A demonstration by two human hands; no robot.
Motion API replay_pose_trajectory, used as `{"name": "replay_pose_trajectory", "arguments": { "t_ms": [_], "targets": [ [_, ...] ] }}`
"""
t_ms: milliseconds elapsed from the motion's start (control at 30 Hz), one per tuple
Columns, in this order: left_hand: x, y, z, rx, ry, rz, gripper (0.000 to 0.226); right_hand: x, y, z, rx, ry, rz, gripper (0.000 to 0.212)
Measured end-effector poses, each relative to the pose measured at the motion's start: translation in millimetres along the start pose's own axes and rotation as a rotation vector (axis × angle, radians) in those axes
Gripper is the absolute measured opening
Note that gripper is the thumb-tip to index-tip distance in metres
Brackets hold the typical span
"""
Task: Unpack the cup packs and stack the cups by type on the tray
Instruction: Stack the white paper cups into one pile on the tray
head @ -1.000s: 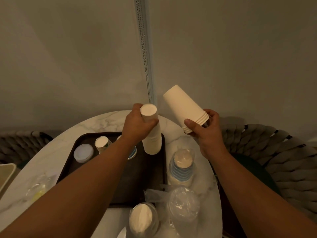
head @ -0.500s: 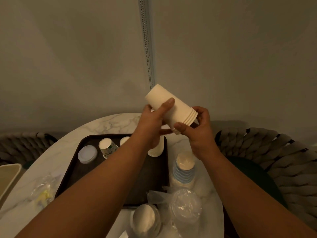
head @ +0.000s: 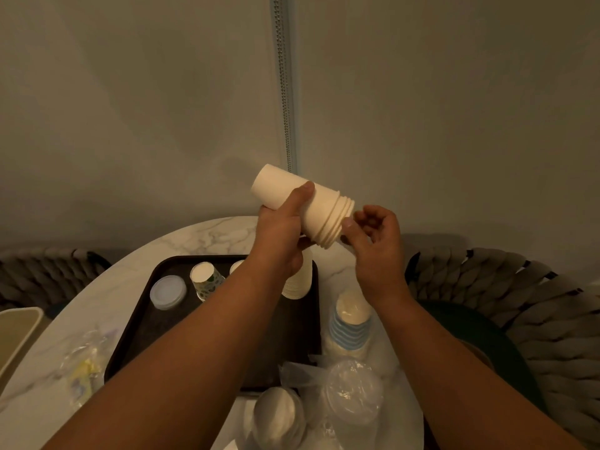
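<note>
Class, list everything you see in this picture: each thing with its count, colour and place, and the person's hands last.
White cup stack: one, white, held in the air above the tray.
Tray: one, dark brown, on the table.
Table: one, white marble.
Patterned cup: one, white with green print, upside down on the tray.
Lid: one, pale, on the tray.
Striped cup pack: one, blue and white, right of the tray.
Left hand: grips the stack's body.
Right hand: its grip pinches the stack's rims.

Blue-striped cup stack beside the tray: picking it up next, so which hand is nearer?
Right. The right hand is directly above the blue-striped cup stack; the left hand is farther left, over the tray.
</note>
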State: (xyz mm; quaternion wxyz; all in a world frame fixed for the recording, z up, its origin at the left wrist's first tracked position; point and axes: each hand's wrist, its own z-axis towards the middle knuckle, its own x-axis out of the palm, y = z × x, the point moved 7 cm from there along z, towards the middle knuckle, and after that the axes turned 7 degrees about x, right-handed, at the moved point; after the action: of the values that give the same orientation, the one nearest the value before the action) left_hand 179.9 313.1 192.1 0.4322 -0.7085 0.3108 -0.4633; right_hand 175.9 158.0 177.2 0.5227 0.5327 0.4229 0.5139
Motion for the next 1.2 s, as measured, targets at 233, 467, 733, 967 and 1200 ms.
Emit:
{"name": "replay_pose_trajectory", "arguments": {
  "t_ms": [233,467,733,967,1200],
  "targets": [
    [2,-12,7,0.042,-0.035,0.023,0.055,22,18,2,0.024,0.123,0.041,0.018],
    [0,-16,17,0.008,-0.095,-0.037,0.059,16,23,-1,-0.123,0.054,-0.148,0.021],
    [-4,-49,35,0.143,-0.139,-0.035,0.063,2,0,13,0.035,0.011,0.063,0.017],
    [-17,-77,39,0.522,-0.080,0.582,0.076,-24,-26,24,0.239,-0.140,0.385,0.019],
    [-37,-1,40,0.426,0.045,0.948,0.083,-27,-38,22,0.323,-0.085,0.511,0.015]
  ]
}}
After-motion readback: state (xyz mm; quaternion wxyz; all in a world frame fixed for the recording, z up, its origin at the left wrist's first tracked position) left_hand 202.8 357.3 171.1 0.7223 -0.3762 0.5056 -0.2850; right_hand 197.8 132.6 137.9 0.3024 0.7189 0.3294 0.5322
